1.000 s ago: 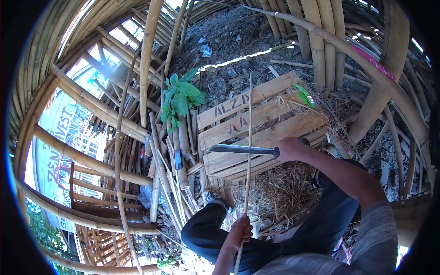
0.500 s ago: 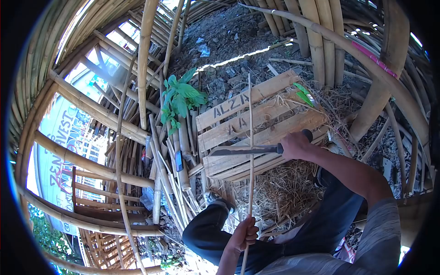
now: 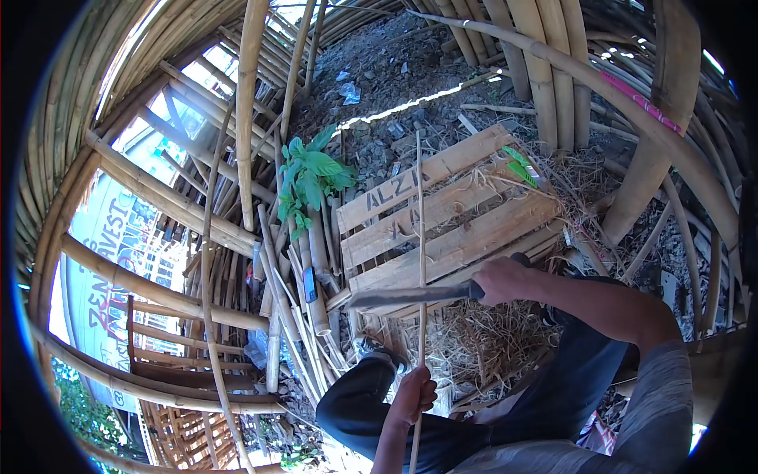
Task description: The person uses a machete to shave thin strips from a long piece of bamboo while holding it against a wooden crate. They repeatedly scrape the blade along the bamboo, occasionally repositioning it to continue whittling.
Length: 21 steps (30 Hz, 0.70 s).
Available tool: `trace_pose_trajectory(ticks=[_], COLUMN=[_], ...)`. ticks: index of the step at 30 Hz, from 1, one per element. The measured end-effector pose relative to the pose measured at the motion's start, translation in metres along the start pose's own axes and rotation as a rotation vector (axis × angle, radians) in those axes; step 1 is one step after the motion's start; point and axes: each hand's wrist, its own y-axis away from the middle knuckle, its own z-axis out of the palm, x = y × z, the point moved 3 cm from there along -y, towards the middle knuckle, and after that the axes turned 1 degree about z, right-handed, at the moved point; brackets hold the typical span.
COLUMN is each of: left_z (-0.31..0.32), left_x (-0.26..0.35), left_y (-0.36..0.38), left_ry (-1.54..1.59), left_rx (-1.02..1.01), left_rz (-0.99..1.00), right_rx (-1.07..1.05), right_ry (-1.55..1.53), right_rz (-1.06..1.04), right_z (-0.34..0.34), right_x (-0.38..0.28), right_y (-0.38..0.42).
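Observation:
My left hand point(image 3: 415, 395) is closed around the lower part of a thin bamboo strip point(image 3: 422, 229), which stands nearly lengthwise in front of me and overlaps a slatted wooden crate point(image 3: 450, 233). In my right hand point(image 3: 505, 281) is the dark handle of a machete point(image 3: 410, 295). Its long blade points left and crosses the strip above my left hand. The crate carries dark stencilled letters, and curled shavings lie on its slats.
Fibrous shavings point(image 3: 489, 340) are heaped below the crate. A leafy green plant point(image 3: 312, 178) grows to its left, near a phone point(image 3: 309, 284) lying on bamboo poles. Bamboo framing surrounds the spot, and a bent bamboo pole point(image 3: 568, 67) arches across the upper right.
My right hand and the machete have moved down along the strip, toward my left hand. The strip's upper end has shifted slightly left. My left hand has moved slightly left and up.

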Motion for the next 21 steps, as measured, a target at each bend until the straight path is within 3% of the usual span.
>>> trace_pose_trajectory(ticks=[6, 10, 15, 18, 20, 21], left_z=[-0.008, -0.014, -0.007, -0.008, -0.002, 0.0], left_x=[-0.005, -0.017, -0.015, -0.017, -0.018, -0.017], left_y=[0.009, 0.03, 0.024, 0.017, 0.017, 0.017], left_ry=[0.183, 0.193, 0.181, 0.294, 0.542, 0.544], left_rx=[-0.096, -0.069, -0.071, -0.179, -0.454, -0.459], left_rz=[-0.151, -0.176, -0.198, -0.23, -0.266, -0.267], right_rx=[-0.054, 0.037, 0.134, 0.199, 0.275, 0.242], right_ry=[0.026, -0.06, 0.054, 0.075, 0.092, 0.104], right_rz=[-0.126, 0.201, 0.23, 0.23, 0.219, 0.215], right_z=[0.01, -0.019, -0.031, -0.029, -0.03, -0.035], right_x=[-0.024, 0.02, 0.037, 0.038, 0.041, 0.04], right_y=[-0.005, -0.022, -0.018, -0.019, -0.018, -0.016])
